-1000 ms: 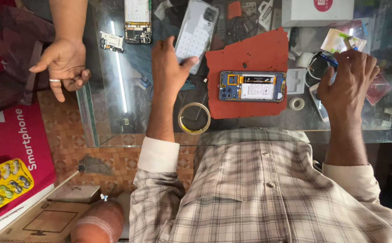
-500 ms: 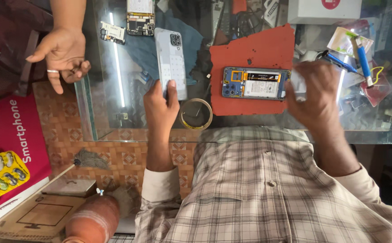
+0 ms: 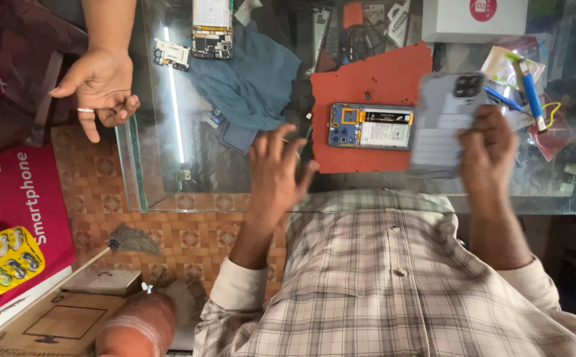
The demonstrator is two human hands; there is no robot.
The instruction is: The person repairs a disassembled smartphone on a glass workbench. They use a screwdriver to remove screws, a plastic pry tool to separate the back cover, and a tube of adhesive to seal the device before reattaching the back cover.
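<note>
Back cover (image 3: 443, 122), grey, gripped in your right hand (image 3: 489, 149) beside the opened phone (image 3: 372, 125); your left hand (image 3: 275, 168) spread, empty.

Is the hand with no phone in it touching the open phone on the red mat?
Apart. In the head view, the left hand is spread open beside the red mat, and bare mat shows between its fingertips and the open phone.

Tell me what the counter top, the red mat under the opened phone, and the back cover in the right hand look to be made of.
Counter top: clear glass; floor tiles show through and a light streak reflects off it.
Red mat: probably rubber or silicone, matte, with ragged edges.
Back cover, held by the right hand: likely plastic, pale grey and smooth; motion blur leaves the finish uncertain.
</note>
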